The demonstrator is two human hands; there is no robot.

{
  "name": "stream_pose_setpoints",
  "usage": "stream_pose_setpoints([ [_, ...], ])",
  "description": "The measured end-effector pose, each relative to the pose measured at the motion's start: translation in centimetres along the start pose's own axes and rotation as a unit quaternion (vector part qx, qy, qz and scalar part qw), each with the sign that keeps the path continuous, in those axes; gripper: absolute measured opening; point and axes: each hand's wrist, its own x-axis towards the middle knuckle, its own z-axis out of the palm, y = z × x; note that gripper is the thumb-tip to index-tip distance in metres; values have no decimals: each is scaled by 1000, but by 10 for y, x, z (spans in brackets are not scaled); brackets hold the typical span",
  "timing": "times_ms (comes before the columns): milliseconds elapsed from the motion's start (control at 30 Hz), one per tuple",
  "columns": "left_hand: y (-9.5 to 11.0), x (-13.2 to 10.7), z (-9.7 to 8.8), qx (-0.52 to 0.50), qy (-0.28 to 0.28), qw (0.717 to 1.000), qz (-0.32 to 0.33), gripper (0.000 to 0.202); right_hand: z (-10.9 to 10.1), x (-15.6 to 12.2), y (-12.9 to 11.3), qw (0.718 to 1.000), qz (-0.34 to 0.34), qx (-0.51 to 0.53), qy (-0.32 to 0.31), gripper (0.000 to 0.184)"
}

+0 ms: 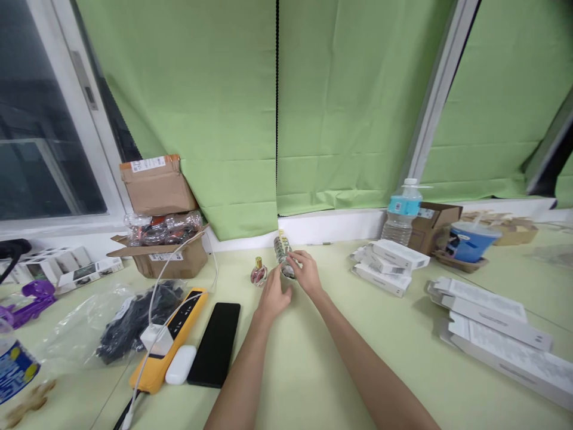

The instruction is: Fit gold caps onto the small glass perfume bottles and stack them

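Note:
My left hand point(273, 297) and my right hand point(306, 273) meet at the middle of the table around a small round container point(289, 276) with dark and pale contents, partly hidden by the fingers. The left fingers are curled against its near left side. Above its right side, the right thumb and fingertips are pinched together; what is between them is too small to make out. Just behind stands a slim clear item with a yellow top point(281, 242). Left of my left hand is a small glass bottle with a gold cap point(258, 272).
On the left lie a black phone point(215, 343), a white earbud case point(181, 365), an orange power strip point(168, 343) with cables and an open cardboard box point(172, 260). To the right are white boxes point(389, 263), a water bottle point(400, 216) and a blue cup point(470, 242).

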Motion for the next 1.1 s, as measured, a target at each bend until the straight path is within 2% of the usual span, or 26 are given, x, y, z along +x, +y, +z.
stream_pose_setpoints([
  [200, 1, 1, 0, -17, 2, 1000, -6, 70, 2, -1, -1, 999, 27, 35, -31, 35],
  [433, -3, 3, 2, -47, 44, 998, -12, 60, 1, -5, -4, 995, 52, 73, -35, 33],
  [567, -4, 5, 1, -79, 38, 996, 0, 58, -2, -12, -13, 992, 59, 103, -46, 33],
  [800, -6, 10, -1, -163, 36, 986, -25, 35, -11, -12, -25, 982, 79, 145, -93, 30],
  [933, -9, 11, 0, -169, 45, 984, -32, 35, -14, -11, -20, 976, 106, 170, -90, 32],
  [1100, -9, 10, 0, -171, 41, 984, -24, 33, -15, -12, -20, 978, 100, 167, -76, 30],
])
